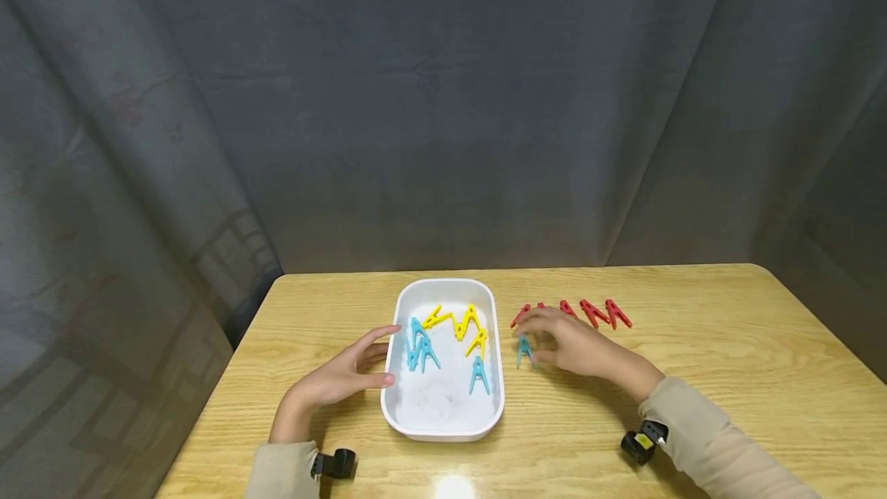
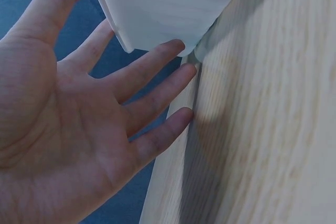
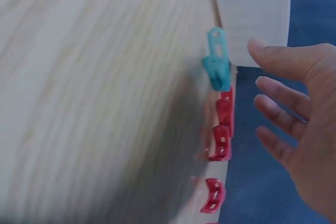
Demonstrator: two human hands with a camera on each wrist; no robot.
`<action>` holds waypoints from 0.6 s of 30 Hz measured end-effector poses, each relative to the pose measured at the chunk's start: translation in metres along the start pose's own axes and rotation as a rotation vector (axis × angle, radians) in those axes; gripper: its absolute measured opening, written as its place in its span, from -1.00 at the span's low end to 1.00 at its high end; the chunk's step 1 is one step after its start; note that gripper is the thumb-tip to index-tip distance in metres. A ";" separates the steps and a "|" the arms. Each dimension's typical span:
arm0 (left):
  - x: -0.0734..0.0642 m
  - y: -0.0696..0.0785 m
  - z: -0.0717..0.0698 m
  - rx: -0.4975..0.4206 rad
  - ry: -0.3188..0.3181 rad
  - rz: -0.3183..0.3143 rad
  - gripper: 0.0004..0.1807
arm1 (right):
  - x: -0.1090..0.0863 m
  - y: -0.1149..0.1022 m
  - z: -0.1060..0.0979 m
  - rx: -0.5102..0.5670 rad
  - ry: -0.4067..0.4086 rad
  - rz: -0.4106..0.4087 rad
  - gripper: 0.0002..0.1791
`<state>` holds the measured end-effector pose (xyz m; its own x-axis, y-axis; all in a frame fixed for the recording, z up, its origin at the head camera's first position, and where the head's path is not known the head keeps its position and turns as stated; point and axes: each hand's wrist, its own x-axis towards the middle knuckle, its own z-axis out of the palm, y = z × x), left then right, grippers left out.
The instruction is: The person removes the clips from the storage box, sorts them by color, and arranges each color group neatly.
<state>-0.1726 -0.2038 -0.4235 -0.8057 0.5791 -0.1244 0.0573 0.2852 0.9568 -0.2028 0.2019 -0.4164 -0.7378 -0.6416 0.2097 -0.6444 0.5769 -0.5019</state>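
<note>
A white plastic tray holds several yellow clothespins and several blue clothespins. My left hand is at the tray's left side, its thumb and fingers spread at the wall; the left wrist view shows the palm bare. To the right of the tray, my right hand hovers over a single blue clothespin on the table. In the right wrist view its fingers stand apart from that clothespin, with nothing between them.
Behind the right hand, several red clothespins lie in a row, partly covered by the hand. Everything stands on a wooden table. A dark grey curtain hangs behind its back edge.
</note>
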 end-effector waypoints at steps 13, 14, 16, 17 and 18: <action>-0.001 0.000 0.000 -0.001 0.004 0.003 -0.15 | 0.023 -0.030 -0.001 0.054 0.078 -0.055 -0.57; 0.000 0.000 0.000 -0.002 0.002 0.005 -0.15 | 0.024 -0.033 0.000 0.030 0.078 -0.065 -0.58; 0.001 -0.001 0.000 -0.004 -0.002 0.008 -0.14 | 0.027 -0.039 0.002 -0.007 0.069 -0.081 -0.61; 0.001 -0.001 0.000 -0.005 -0.003 0.010 -0.14 | 0.029 -0.042 0.004 -0.027 0.062 -0.092 -0.62; 0.001 -0.001 0.000 -0.005 -0.004 0.010 -0.14 | 0.030 -0.045 0.006 -0.047 0.052 -0.105 -0.65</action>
<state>-0.1737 -0.2040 -0.4247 -0.8029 0.5848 -0.1154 0.0624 0.2751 0.9594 -0.1947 0.1530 -0.3925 -0.6745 -0.6731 0.3032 -0.7264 0.5320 -0.4350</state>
